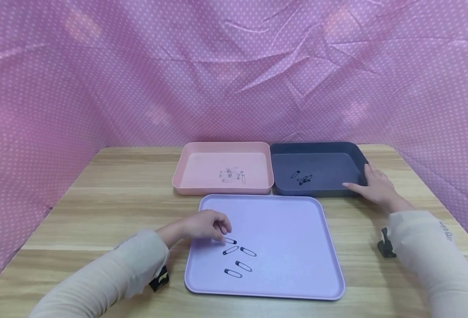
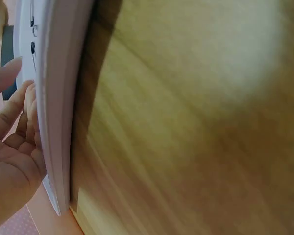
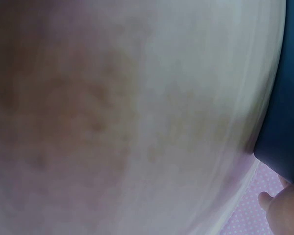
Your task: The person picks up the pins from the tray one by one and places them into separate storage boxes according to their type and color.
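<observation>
Head looks down; wrists close — (left shares lilac tray [image 1: 321,229]).

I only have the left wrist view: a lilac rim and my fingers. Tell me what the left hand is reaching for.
Observer: The left hand is curled over a safety pin on the lilac tray.
Operator: Report how many pins lie there.
Observer: Five, near its front left corner.
Operator: Say where the right hand is.
Observer: The right hand rests on the dark tray, at its right front corner.
</observation>
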Demonstrator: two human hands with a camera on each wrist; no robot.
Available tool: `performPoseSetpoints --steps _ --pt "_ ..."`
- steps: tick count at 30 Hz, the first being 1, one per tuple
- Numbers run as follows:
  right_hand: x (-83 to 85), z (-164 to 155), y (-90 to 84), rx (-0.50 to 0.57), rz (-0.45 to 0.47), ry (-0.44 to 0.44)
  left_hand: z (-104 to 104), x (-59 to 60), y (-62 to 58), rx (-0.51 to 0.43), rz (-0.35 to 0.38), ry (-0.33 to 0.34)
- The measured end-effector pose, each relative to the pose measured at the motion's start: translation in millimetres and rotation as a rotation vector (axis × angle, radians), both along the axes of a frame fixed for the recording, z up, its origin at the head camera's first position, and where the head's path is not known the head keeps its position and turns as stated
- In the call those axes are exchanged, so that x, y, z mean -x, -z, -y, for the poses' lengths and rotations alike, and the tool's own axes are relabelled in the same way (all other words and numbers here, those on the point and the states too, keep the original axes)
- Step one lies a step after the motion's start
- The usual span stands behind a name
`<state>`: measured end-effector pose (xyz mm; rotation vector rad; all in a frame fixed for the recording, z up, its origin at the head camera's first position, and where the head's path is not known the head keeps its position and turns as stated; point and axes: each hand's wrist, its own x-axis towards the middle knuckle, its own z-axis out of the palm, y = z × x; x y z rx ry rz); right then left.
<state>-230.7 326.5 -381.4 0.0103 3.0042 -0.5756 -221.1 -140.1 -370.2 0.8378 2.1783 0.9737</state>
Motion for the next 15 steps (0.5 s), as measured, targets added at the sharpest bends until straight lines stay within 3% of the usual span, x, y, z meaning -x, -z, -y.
performPoseSetpoints --steps 15 --pt "-0.2 0.6 -1.6 0.002 0.003 -0.001 -2.4 -4.4 4.1 0.056 -0.162 0.053"
